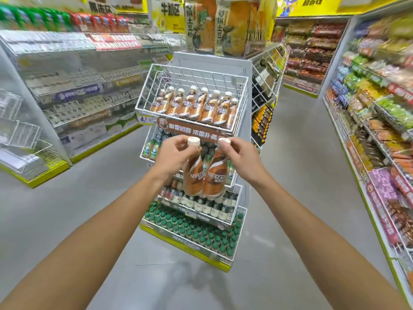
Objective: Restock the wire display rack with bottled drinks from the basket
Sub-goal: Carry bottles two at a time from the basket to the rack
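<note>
Both hands are mid-carry: the left hand [173, 153] pinches one coffee bottle [194, 173] by its neck, the right hand [240, 153] another [215, 175], just below the top basket [192, 77] of the wire rack [242, 202]. Next they must be lifted over that basket's front rim and set among the bottles already there [194, 105]; the supply basket isn't visible.

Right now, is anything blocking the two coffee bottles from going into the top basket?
Nothing visible. The left bottle and right bottle hang below the top basket, whose open top has free room behind its front row of bottles.
</note>
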Motion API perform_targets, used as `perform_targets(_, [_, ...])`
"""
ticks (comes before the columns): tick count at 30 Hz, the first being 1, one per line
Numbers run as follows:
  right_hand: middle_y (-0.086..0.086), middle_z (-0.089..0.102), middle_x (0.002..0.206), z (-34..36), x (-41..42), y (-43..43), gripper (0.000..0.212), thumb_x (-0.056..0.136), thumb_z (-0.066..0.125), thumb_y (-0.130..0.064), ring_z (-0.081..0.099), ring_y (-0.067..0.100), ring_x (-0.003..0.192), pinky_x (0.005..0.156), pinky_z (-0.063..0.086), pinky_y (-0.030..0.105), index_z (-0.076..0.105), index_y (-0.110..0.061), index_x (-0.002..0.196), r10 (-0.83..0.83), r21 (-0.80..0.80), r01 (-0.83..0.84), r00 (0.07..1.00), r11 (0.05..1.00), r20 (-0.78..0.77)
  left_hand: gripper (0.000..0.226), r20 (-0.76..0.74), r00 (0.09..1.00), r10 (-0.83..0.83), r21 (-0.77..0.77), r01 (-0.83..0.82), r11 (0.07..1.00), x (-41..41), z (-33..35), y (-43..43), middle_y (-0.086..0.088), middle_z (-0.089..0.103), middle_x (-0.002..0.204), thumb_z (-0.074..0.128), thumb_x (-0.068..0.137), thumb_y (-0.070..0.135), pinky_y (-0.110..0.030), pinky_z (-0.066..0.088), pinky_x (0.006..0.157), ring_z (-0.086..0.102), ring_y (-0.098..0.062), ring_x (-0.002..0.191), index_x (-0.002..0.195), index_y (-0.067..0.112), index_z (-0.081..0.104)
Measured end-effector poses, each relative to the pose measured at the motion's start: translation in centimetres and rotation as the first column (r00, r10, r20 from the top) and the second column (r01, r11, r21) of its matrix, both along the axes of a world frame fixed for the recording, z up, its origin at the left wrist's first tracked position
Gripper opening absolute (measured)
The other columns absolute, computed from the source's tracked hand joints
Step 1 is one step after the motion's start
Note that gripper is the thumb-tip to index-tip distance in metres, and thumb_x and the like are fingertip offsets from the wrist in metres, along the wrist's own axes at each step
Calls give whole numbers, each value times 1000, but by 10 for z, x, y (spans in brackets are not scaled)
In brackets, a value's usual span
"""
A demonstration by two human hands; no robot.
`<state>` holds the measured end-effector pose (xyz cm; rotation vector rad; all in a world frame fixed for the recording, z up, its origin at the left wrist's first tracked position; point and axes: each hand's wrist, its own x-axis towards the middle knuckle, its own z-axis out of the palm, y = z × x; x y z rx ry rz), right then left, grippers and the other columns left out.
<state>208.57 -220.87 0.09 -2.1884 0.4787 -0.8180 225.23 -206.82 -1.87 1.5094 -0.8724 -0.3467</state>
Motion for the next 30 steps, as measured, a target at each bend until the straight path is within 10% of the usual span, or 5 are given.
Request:
perform_targets(6, [4,76,93,26,101,-39,46,103,54,-53,72,26,88,80,60,52,71,-11,93,117,-25,-117,993,993,2,22,7,999,31,-37,-31,999,90,20,-27,-10,80,99,80,85,18,-45,58,92,74,-30,101,103,7,77])
perform_targets(12, [7,74,89,60,199,-90,41,104,54,-46,68,16,77,65,51,24,70,-10,93,215,-37,-214,976,976,21,26,-2,999,38,-47,-38,998,182,57,-67,-19,78,105,77,87,11,-41,58,89,74,-30,101,112,3,74])
perform_targets(19, [15,76,96,73,301,-127,51,101,55,-55,72,34,93,87,57,55,71,-7,95,200,-17,-199,978,980,52,35,-152,987,44,-141,-66,988,271,76,-103,-21,77,106,78,86,12,-29,57,76,74,-28,95,115,-5,68])
perform_targets(30, [16,76,94,64,418,-177,60,101,49,-61,70,35,92,83,56,51,70,-6,92,-58,-10,59,998,998,25,30,-123,966,-229,-88,219,972,414,80,-192,-28,70,119,65,96,5,-24,59,77,70,-29,102,123,-8,65])
